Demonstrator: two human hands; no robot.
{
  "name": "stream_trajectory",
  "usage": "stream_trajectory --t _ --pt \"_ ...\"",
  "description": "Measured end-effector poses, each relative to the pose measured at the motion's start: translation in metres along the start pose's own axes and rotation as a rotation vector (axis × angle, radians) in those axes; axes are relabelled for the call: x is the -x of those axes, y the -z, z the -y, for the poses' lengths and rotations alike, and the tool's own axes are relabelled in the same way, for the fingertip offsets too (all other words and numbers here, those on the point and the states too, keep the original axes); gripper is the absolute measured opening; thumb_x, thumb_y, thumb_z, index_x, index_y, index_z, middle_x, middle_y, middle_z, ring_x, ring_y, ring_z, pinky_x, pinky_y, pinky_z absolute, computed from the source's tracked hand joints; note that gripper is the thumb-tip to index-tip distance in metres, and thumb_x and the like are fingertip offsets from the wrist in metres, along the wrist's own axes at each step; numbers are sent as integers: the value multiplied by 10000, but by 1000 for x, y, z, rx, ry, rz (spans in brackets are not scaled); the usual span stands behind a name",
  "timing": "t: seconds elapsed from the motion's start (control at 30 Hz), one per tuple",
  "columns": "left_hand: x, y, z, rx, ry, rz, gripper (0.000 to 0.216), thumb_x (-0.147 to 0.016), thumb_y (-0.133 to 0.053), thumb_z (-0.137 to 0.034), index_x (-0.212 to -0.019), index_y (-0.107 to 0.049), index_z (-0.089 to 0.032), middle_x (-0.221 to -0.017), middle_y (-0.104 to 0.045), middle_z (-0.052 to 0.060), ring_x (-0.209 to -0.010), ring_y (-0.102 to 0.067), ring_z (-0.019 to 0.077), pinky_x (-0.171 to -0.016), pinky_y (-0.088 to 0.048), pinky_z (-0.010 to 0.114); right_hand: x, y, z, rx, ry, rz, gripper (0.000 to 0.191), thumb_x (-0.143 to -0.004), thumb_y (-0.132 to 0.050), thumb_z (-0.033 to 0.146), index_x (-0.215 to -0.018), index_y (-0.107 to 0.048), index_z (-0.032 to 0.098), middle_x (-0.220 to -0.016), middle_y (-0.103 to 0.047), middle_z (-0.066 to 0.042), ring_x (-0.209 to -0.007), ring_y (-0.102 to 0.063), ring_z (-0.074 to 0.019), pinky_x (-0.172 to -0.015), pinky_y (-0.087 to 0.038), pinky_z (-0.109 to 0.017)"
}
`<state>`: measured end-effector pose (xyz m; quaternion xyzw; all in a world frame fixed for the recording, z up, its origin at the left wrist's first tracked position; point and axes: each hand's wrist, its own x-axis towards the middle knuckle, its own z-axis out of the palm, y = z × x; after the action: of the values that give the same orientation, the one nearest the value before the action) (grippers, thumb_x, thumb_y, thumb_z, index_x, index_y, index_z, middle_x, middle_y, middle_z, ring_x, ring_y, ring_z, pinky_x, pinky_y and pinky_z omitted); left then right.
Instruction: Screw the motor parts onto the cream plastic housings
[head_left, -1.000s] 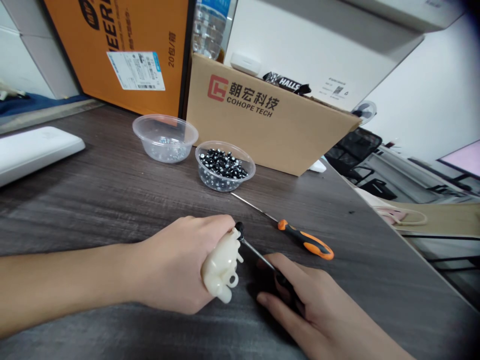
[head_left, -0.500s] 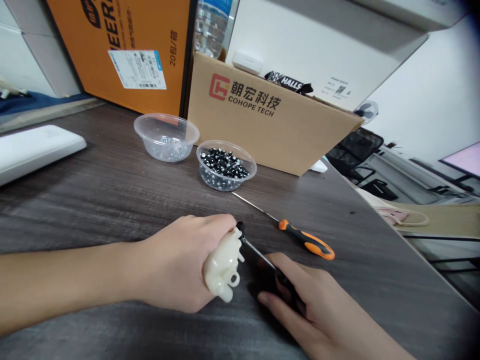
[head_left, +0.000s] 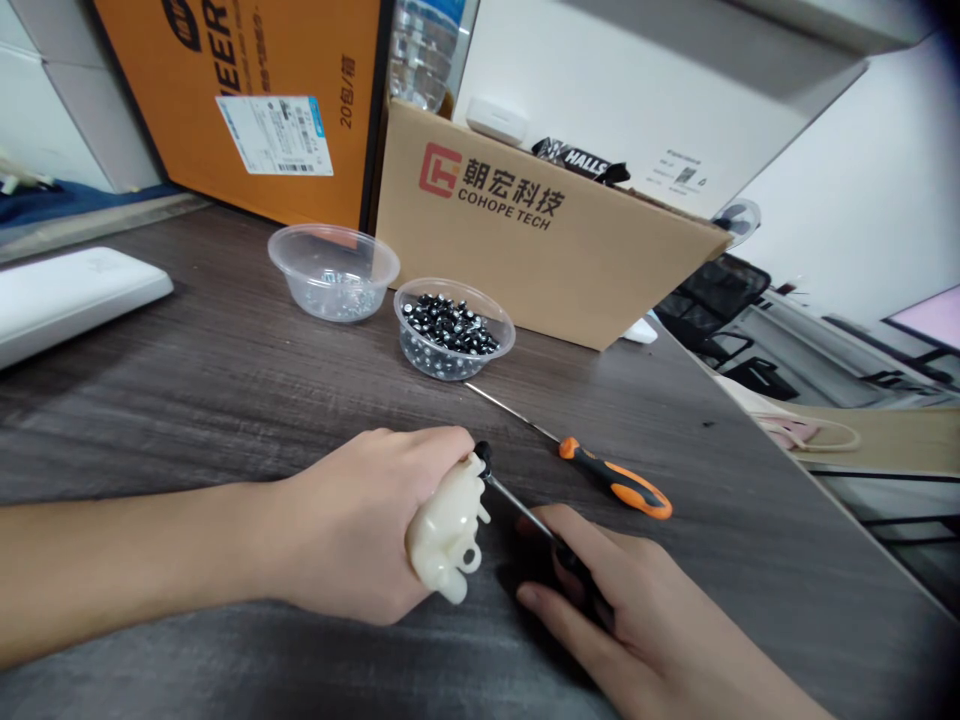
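My left hand (head_left: 367,525) is wrapped round a cream-coloured moulded plastic part (head_left: 442,535) that has small tabs and a ring on its right side. At the part's upper end sits a small black piece (head_left: 484,457). My right hand (head_left: 622,600) grips the dark handle of a screwdriver (head_left: 525,510). Its thin shaft points up and left, and the tip meets the black piece; the exact contact is too small to make out. Beyond my right hand, a second screwdriver (head_left: 615,478) with an orange and black handle lies on the table.
A clear plastic bowl (head_left: 454,365) of small black pieces stands ahead, beside another clear bowl (head_left: 334,240) with small shiny bits. Behind them are a brown carton (head_left: 517,265) and an orange box (head_left: 300,50). A white device (head_left: 82,295) lies at the left.
Both hands, the plastic part and the screwdriver stay almost in place. The view has shifted very slightly.
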<state>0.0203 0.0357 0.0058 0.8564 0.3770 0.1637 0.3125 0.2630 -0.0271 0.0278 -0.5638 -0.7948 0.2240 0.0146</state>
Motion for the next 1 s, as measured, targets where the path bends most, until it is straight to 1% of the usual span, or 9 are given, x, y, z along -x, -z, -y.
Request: stream_trajectory --t 0.23,0.37,0.47,0.6,0.8,0.93,1.0 --pt "0 0 0 10 -2 7 343 -656 -724 -265 -831 -430 -262 -775 -597 -67 -604 -523 151 -532 -349 289 0 -2 -2 -7 1 13 70 -998 -531 233 -1027 -566 287 -888 -709 25 -746 -681 -190 -653 -490 -314" --pt "0 0 0 11 6 2 335 -659 -715 -247 -835 -431 -264 -778 -599 -66 -605 -526 154 -533 -353 288 1 0 -1 -10 2 17 63 -993 -534 233 -1018 -565 281 -885 -713 17 -744 -684 -194 -652 -497 -313" --pt "-1 0 0 14 1 7 338 -656 -716 -270 -832 -427 -268 -774 -601 -63 -601 -529 160 -526 -350 293 2 0 0 -6 -1 8 65 -985 -532 229 -1013 -564 279 -868 -714 13 -733 -687 -199 -644 -498 -316" --pt "0 0 0 20 -3 2 327 -664 -706 -262 -827 -423 -268 -781 -603 -58 -604 -533 162 -529 -347 294 0 0 0 -2 1 -2 74 -988 -531 234 -1018 -563 293 -884 -718 24 -756 -697 -200 -651 -505 -310" --pt "-1 0 -1 24 5 10 339 -656 -715 -263 -830 -424 -267 -781 -610 -57 -609 -539 164 -531 -350 293 -1 0 0 0 4 -6 55 -987 -528 241 -988 -560 286 -850 -714 23 -713 -688 -194 -629 -507 -304" --pt "-1 0 1 27 0 5 333 -660 -712 -269 -834 -428 -267 -781 -609 -58 -609 -540 162 -532 -354 296 0 0 0 -4 5 11 56 -984 -535 240 -990 -561 290 -869 -715 28 -741 -692 -193 -640 -509 -307" --pt "0 0 1 31 -4 4 338 -662 -717 -275 -830 -424 -266 -776 -602 -61 -602 -532 158 -527 -353 294 1 0 0 -8 5 13 53 -983 -536 240 -982 -560 287 -858 -713 30 -720 -687 -189 -636 -510 -308"
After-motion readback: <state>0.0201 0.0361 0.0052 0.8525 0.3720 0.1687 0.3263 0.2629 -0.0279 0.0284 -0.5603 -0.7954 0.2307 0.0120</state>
